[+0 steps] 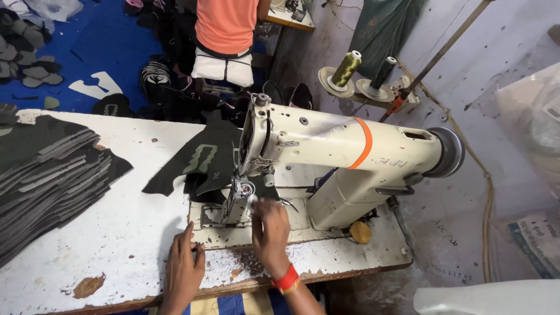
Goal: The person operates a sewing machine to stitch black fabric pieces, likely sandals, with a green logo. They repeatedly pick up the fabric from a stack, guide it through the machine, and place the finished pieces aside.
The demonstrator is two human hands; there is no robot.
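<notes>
1. The right hand (269, 230) pinches thread just under the needle (236, 195), fingers together.
2. The left hand (184, 269) rests flat and empty beside it.
3. Risk: if the sewing machine (326, 151) starts, the needle can prick the fingers.

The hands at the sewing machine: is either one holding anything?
Left hand lies flat on the table, holding nothing. Right hand reaches the needle area; any grip cannot be told.
</notes>
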